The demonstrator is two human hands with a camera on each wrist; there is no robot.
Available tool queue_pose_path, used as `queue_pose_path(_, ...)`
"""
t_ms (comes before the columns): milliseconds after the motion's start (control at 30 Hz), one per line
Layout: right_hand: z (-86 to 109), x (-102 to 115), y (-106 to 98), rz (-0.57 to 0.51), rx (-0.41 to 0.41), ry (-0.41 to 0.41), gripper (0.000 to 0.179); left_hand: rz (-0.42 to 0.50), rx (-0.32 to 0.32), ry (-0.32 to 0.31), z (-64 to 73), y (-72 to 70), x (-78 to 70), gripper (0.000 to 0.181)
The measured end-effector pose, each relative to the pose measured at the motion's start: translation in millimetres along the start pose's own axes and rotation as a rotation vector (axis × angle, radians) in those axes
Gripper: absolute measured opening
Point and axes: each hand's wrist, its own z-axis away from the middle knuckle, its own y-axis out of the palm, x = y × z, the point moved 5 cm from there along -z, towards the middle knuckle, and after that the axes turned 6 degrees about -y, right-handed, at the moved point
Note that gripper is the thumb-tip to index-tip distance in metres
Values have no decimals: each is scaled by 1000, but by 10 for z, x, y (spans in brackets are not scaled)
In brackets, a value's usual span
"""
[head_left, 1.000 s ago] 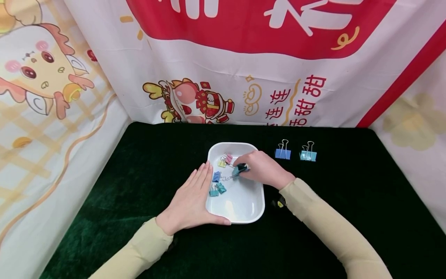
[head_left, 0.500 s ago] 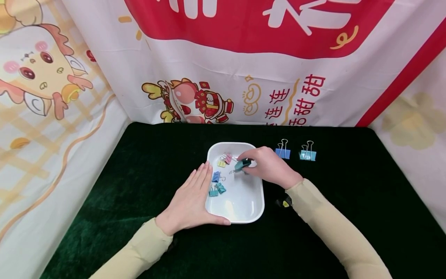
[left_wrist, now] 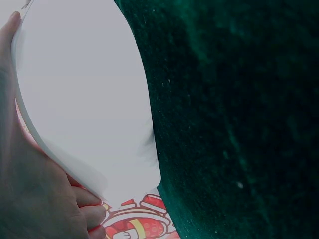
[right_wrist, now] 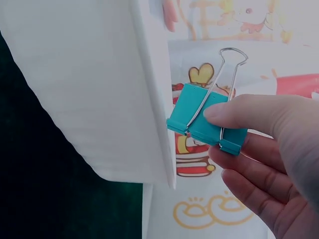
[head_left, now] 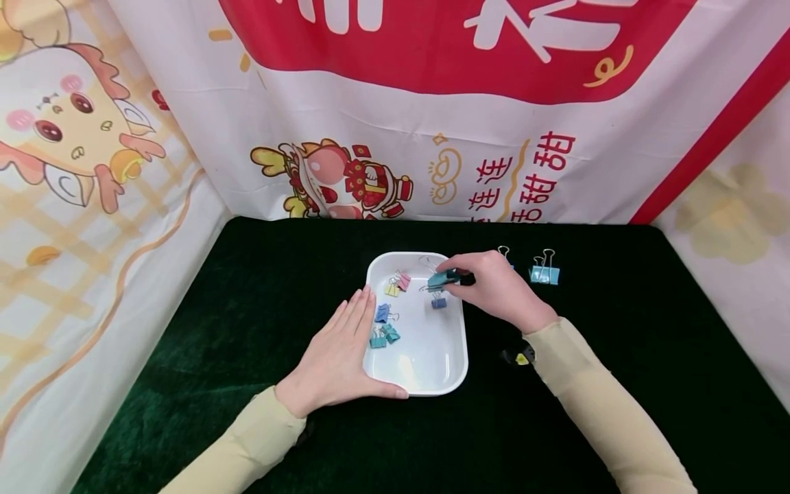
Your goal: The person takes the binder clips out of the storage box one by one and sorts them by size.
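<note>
My right hand [head_left: 498, 289] pinches a large teal binder clip [head_left: 441, 279] between thumb and fingers, over the far right side of a white tray [head_left: 432, 360]. In the right wrist view the thumb lies on the face of this teal clip [right_wrist: 192, 107], whose wire handles point up. My left hand [head_left: 336, 357] rests against the tray's left side, fingers straight, thumb along the near edge. Small binder clips lie inside: pink [head_left: 404, 281], yellow [head_left: 392, 289], blue [head_left: 382, 313], teal [head_left: 378, 339] and another teal [head_left: 391, 333], plus a dark blue one [head_left: 439, 302] below the held clip.
Behind the right hand, a large light-blue binder clip [head_left: 545, 274] stands on the dark green cloth [head_left: 555, 398]. To its left, another large blue clip [head_left: 505, 254] is mostly hidden by the hand. Printed white curtains [head_left: 370, 103] enclose the table's back and sides.
My right hand has moved right and away with the large teal clip, uncovering the small dark blue clip and covering most of the large blue one. The left hand has stayed put.
</note>
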Motion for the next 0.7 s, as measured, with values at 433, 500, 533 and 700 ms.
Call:
queue_pose_path(433, 161, -106, -190, 70, -69, 18, 30, -3, -5, -1, -6, 6, 2, 148)
queue_pose_path(500, 193, -144, -200, 62, -81, 16, 29, -1, -6, 0, -6, 5, 2, 148)
queue_pose_path(533, 211, -160, -209, 60, -89, 14, 28, -2, -7, 0, -6, 4, 1, 148)
queue_pose_path(700, 306, -247, -266, 63, -129, 17, 28, -1, -7, 3, -5, 2, -2, 147)
